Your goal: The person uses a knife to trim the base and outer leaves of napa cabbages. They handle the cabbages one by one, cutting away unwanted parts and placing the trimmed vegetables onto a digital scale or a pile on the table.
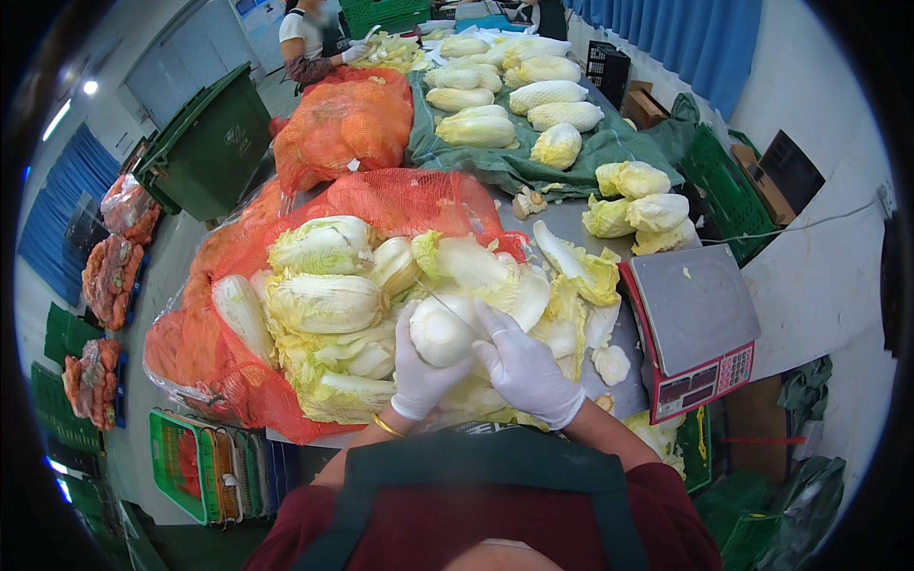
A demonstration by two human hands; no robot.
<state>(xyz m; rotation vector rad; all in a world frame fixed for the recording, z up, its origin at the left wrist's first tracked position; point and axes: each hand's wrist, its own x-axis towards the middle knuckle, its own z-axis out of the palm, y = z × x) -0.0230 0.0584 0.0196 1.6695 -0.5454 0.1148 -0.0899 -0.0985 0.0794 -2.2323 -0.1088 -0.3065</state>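
My left hand (427, 377), in a white glove, cups a napa cabbage (437, 335) whose pale, round base faces me. A thin knife blade (448, 307) lies across the top of that base. Its handle is hidden in my right hand (532, 371), also gloved, which is against the cabbage's right side. Whole cabbages (325, 303) lie to the left on an opened red mesh sack (421, 193). Loose outer leaves (571, 285) are heaped beyond and right of my hands. A cut-off cabbage base (611, 365) rests on the grey table by my right wrist.
A red-framed weighing scale (696, 307) stands at right, below stacked cabbages (643, 203). Net-sleeved cabbages (548, 96) lie on green cloth (464, 160) ahead. Beyond a full orange sack (343, 125), a co-worker (314, 43) stands near a green bin (207, 146).
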